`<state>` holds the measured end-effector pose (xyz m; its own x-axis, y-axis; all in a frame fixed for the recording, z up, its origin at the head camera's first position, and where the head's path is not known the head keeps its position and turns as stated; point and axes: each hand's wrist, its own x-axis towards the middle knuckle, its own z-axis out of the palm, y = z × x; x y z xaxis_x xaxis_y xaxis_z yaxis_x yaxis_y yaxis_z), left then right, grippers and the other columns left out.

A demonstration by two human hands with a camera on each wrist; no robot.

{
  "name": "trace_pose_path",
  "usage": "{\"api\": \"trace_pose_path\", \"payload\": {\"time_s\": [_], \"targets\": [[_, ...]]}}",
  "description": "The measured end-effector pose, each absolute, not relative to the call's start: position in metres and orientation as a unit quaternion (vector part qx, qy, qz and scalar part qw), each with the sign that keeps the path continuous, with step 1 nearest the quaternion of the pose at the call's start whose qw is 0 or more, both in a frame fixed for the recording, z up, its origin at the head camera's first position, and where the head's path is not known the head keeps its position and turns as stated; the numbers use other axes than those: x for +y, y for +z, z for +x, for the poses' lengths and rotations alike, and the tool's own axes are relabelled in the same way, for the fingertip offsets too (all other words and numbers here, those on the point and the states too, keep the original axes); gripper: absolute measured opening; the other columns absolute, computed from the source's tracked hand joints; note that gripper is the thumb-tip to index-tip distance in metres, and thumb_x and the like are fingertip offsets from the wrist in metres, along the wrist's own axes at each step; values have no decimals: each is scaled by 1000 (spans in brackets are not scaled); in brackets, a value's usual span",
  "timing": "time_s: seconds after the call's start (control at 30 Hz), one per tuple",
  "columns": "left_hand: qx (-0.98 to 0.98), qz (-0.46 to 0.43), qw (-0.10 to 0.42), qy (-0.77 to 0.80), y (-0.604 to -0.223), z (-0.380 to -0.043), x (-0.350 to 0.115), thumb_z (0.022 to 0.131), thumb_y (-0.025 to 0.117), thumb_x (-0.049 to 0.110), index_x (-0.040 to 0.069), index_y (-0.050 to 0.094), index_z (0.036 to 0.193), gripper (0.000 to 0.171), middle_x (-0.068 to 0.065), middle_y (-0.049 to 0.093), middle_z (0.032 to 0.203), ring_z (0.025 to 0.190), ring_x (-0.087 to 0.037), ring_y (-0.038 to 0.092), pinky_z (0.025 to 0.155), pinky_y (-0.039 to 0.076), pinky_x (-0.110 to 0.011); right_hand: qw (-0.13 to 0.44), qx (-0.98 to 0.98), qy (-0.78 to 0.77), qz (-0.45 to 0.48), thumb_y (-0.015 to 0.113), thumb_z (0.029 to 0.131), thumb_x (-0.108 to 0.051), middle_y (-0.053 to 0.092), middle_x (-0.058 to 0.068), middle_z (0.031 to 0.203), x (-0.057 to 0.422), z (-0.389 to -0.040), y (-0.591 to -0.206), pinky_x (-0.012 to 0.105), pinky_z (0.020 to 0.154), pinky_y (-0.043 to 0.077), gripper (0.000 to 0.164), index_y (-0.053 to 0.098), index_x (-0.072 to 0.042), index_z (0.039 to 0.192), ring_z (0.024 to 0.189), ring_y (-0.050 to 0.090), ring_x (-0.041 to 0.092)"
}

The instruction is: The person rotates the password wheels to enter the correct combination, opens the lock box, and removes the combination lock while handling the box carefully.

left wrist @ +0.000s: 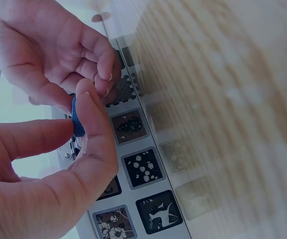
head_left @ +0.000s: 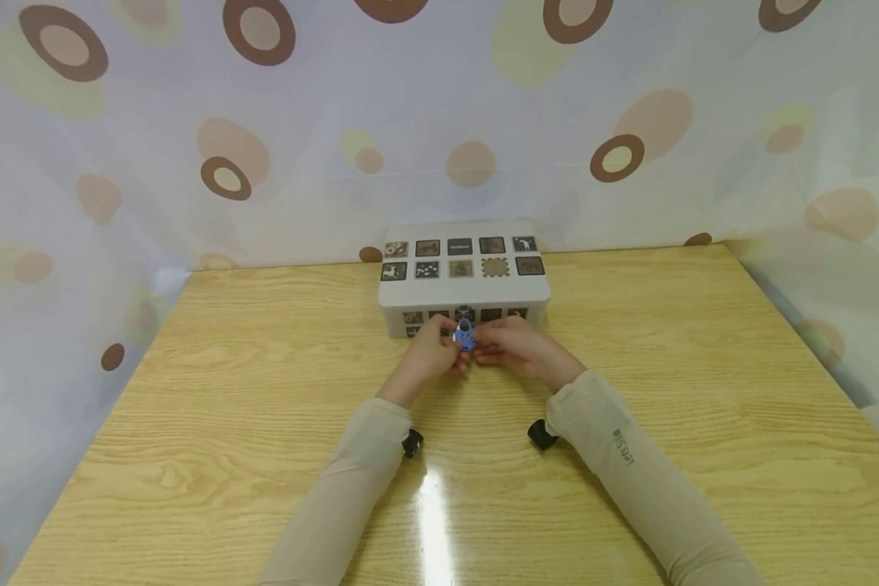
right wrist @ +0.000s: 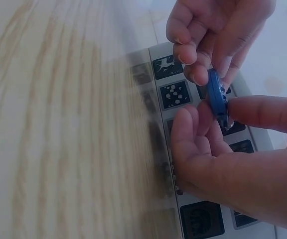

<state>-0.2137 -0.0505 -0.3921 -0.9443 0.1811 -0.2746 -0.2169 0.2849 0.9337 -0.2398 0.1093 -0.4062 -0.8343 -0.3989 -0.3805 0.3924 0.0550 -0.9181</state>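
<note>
A small blue padlock (head_left: pixel 465 338) with a loop at its top is held in front of the white box (head_left: pixel 469 289). My left hand (head_left: pixel 432 350) pinches its left side between thumb and index finger. From the other side, my right hand (head_left: pixel 516 346) pinches its right edge. In the left wrist view the padlock (left wrist: pixel 76 117) is seen edge-on, partly behind the left fingertip. The right wrist view shows the padlock (right wrist: pixel 216 94) between both hands. A metal clasp (left wrist: pixel 71 148) on the box front is partly covered by the fingers.
The box has dark picture squares on its lid and front and stands at the back of the wooden table (head_left: pixel 264 407). Behind it hangs a light curtain (head_left: pixel 410 122) with brown and yellow circles. Black wrist cameras (head_left: pixel 542 434) sit below both sleeves.
</note>
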Motion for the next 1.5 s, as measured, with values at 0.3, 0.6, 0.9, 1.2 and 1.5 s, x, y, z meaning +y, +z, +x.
{"api": "trace_pose_path", "payload": {"time_s": [0.3, 0.6, 0.9, 1.2, 1.5], "targets": [[788, -13, 166, 593, -391, -213, -50, 93, 42, -11, -6, 43, 125, 32, -19, 61, 82, 65, -24, 63, 69, 59, -36, 273, 672, -688, -15, 45, 98, 0, 56, 10, 101, 109, -238, -407, 26, 86, 53, 40, 39, 24, 129, 81, 59, 11], [789, -9, 164, 592, -390, -212, -49, 94, 41, -11, -7, 43, 124, 31, -22, 62, 84, 64, -25, 63, 69, 59, -37, 269, 677, -685, -7, 48, 97, 2, 50, 24, 123, 108, -238, -407, 32, 94, 50, 40, 39, 22, 131, 84, 59, 10], [787, -11, 167, 593, -390, -212, -50, 94, 41, -11, -6, 42, 126, 32, -17, 60, 80, 67, -26, 64, 71, 59, -37, 276, 657, -701, 22, 48, 98, -5, 61, 6, 86, 109, -240, -407, 26, 80, 55, 34, 50, 19, 121, 76, 60, 15], [786, -12, 168, 594, -392, -214, -50, 93, 44, -10, -5, 43, 126, 33, -19, 63, 81, 64, -24, 64, 68, 59, -36, 277, 672, -687, -7, 49, 98, -4, 61, 5, 86, 109, -240, -407, 23, 79, 54, 39, 44, 23, 126, 77, 59, 13], [788, -10, 169, 592, -394, -214, -51, 94, 46, -9, -5, 43, 126, 32, -22, 63, 86, 64, -23, 63, 69, 58, -36, 274, 680, -680, -10, 47, 99, -2, 54, 20, 115, 108, -239, -409, 29, 91, 51, 42, 38, 21, 132, 85, 59, 13]]}}
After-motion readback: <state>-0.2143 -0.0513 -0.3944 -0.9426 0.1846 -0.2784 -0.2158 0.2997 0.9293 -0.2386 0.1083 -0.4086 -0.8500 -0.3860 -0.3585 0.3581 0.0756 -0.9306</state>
